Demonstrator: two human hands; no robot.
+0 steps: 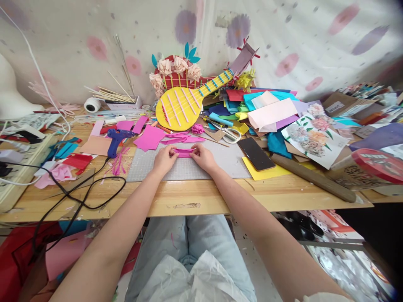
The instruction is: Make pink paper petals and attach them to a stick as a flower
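A small strip of pink paper (183, 152) lies on the grey cutting mat (220, 161) in the middle of the wooden table (195, 197). My left hand (164, 159) pinches the strip's left end, fingers closed on it. Its right end is pinched by my right hand (203, 156), thumb and fingers pressed together. Both hands rest on the mat, close together.
A blue glue gun (116, 138) with a black cord lies left of the mat among pink paper scraps (150, 137). Scissors (227, 133), a black phone (255, 153) and a wooden stick (311, 177) lie to the right. A yellow paper guitar (182, 105) and coloured paper stacks stand behind.
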